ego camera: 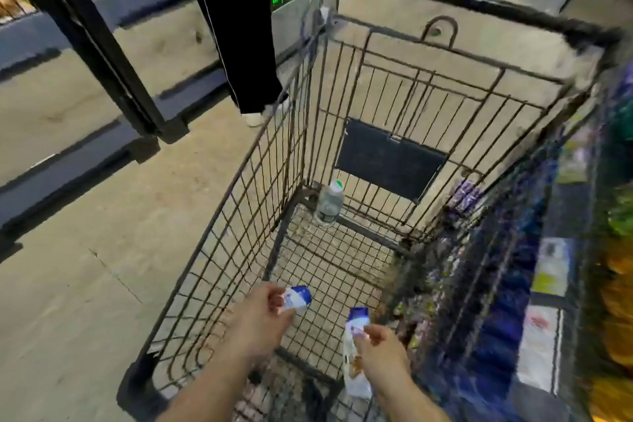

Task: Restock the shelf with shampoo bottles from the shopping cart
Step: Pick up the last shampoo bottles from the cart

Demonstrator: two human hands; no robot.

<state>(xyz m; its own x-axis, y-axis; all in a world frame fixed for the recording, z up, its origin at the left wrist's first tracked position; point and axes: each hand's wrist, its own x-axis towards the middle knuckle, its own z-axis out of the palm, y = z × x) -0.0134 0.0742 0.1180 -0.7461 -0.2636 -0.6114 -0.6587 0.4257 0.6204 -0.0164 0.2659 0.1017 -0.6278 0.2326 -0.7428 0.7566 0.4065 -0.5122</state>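
Observation:
I look down into a dark wire shopping cart (294,134). My left hand (265,312) grips a white shampoo bottle with a blue cap (298,298), held low inside the cart near its left wall. My right hand (378,346) holds a second white shampoo bottle with a blue cap (356,322), cap pointing away from me. A clear water bottle with a white cap (329,204) stands in the cart's far left corner. The shelf (555,271) runs along the right, blurred, with coloured packages on it.
A person in black trousers and white shoes (239,44) stands just beyond the cart's left side. Black metal posts and low rails (92,55) cross the concrete floor at the left. A dark panel (390,158) hangs on the cart's far wall.

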